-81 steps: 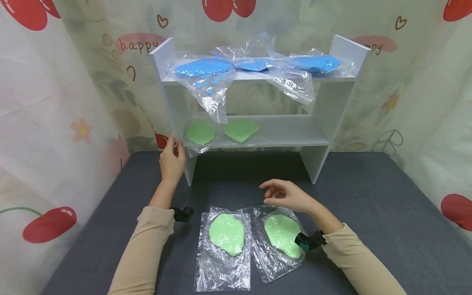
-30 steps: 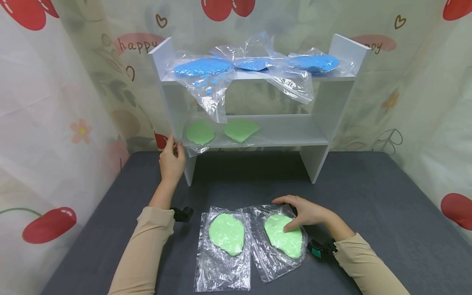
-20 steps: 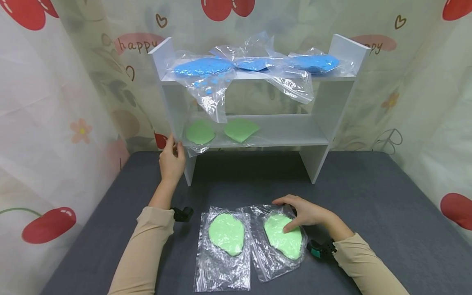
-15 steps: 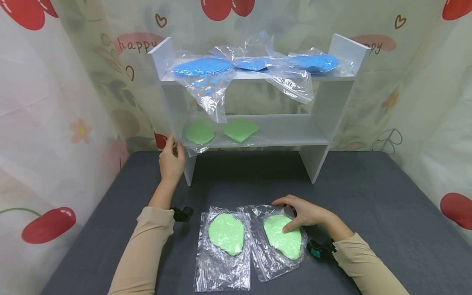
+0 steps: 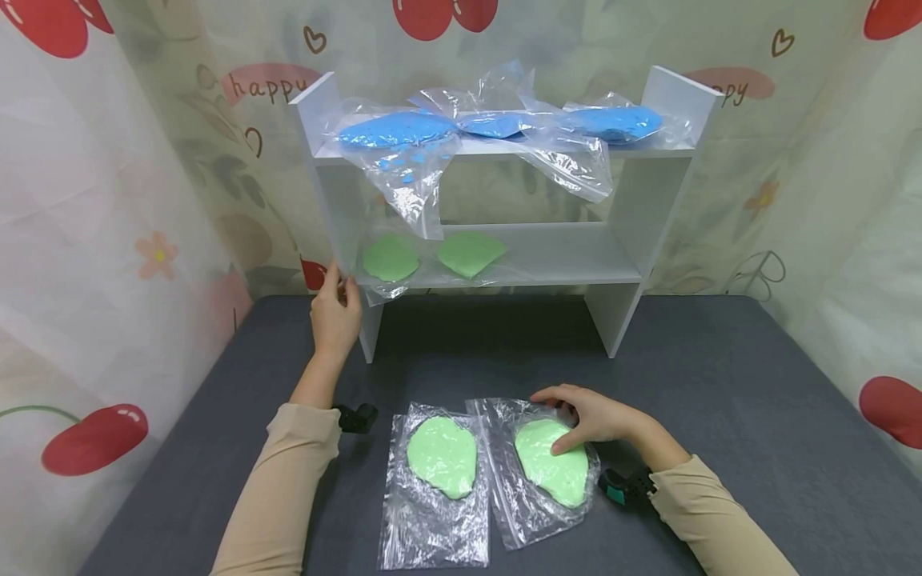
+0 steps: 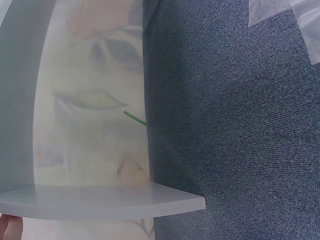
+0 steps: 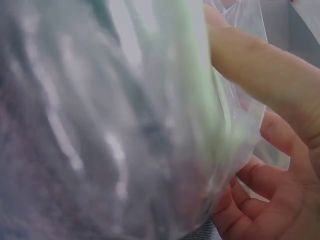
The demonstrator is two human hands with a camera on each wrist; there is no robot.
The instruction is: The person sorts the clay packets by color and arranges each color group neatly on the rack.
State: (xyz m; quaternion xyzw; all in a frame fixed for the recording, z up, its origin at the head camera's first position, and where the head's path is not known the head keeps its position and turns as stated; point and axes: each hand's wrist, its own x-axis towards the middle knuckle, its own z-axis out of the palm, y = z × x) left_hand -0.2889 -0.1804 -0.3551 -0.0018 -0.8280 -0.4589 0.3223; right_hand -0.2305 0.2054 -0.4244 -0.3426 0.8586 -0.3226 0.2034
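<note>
My right hand [image 5: 591, 414] pinches a clear zip bag of green clay [image 5: 551, 472], thumb on top and fingers at its far edge. In the right wrist view the bag's film [image 7: 120, 150] stands close to the camera, its fingers curled behind it. Beside it lies a second zip bag of green clay [image 5: 442, 458], flat on the table. My left hand [image 5: 335, 320] grips the left side panel of a white shelf rack [image 5: 569, 244] at its middle board. In the left wrist view only the fingertips [image 6: 11, 227] show, by the panel [image 6: 100, 202].
Two green pieces in clear bags [image 5: 471, 254] lie on the middle board's left half. Blue-filled bags [image 5: 399, 130] cover the top board, their empty ends hanging over its front. The rack stands at the back of the dark table [image 5: 720, 416], before a printed curtain [image 5: 814, 200].
My right hand has come down and right from above the table onto the right-hand bag and taken hold of it. That bag's upper left corner has shifted slightly. My left hand stays on the rack.
</note>
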